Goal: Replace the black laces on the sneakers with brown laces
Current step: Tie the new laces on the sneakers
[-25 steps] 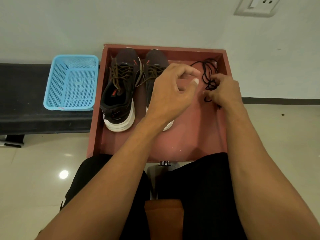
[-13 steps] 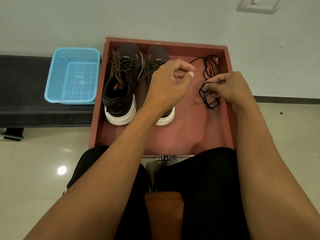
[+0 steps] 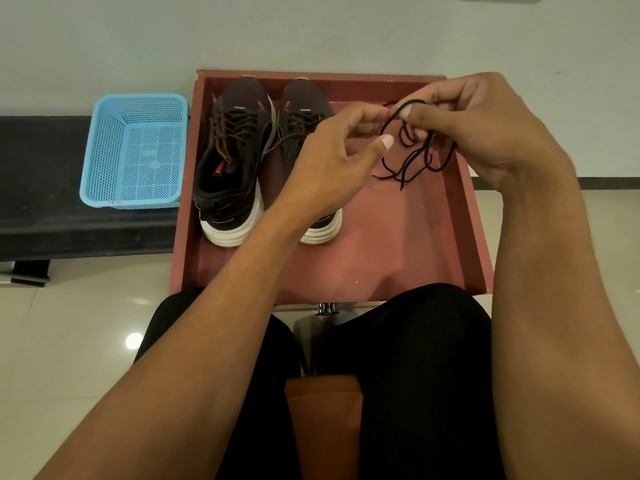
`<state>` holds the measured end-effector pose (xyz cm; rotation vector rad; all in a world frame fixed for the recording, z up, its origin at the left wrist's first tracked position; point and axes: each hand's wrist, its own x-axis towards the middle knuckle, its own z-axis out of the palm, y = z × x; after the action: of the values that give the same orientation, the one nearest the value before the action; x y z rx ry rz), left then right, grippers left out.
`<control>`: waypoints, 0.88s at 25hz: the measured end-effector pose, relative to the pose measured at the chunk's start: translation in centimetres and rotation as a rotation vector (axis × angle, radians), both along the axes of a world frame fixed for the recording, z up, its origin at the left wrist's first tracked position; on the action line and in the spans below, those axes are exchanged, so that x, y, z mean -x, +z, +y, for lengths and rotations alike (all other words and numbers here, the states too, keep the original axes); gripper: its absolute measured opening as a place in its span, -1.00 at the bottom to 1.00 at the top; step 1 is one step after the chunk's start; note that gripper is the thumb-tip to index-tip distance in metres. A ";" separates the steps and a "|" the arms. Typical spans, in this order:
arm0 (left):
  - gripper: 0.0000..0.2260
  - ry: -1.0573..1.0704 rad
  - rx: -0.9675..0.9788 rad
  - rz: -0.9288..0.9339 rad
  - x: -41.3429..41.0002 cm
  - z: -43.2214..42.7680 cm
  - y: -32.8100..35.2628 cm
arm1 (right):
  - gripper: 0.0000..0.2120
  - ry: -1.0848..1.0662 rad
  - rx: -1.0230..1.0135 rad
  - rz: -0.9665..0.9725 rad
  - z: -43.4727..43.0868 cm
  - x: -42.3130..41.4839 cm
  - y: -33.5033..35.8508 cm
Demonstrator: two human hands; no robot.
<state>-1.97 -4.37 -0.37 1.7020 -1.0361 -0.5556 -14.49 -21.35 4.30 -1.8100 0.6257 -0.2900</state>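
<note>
Sneakers [image 3: 239,174] at the tray's [image 3: 381,271] left side both carry brown laces [image 3: 230,133], so the swap looks done. Over its right side, the right hand [image 3: 485,133] holds the bunched black laces [image 3: 414,161] in a pinching grip. Whether the left hand [image 3: 329,168] grips them, I cannot tell. Only stowing seems left.

Left hand [image 3: 329,161] and right hand [image 3: 485,133] hover, fingers [image 3: 414,112] curled.

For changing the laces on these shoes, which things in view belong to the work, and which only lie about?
Belong to the job:
sneakers
brown laces, threaded in them
black laces, held by the right hand
red tray holding the sneakers

Just lying about:
blue basket
black bench under it
</note>
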 end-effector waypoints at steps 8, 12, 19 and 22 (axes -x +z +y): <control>-0.79 -0.082 0.054 0.091 0.3 0.4 0.8 | -0.84 -0.170 -0.150 -0.215 -0.7 0.3 0.9; -0.75 -0.132 0.109 0.322 0.1 1.1 1.8 | -0.84 -0.313 -0.184 -0.210 -1.6 0.6 -0.3; -0.76 -0.075 0.171 0.463 0.4 1.5 3.0 | -0.80 0.069 0.171 0.239 -0.1 0.4 -2.2; -0.75 -0.056 0.145 0.465 0.5 1.5 2.8 | -0.57 0.231 0.108 0.114 0.9 0.1 -0.1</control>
<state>-2.43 -2.91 2.42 1.3333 -0.7666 -0.8446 -14.55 -20.46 4.19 -1.9929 0.4810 -0.0664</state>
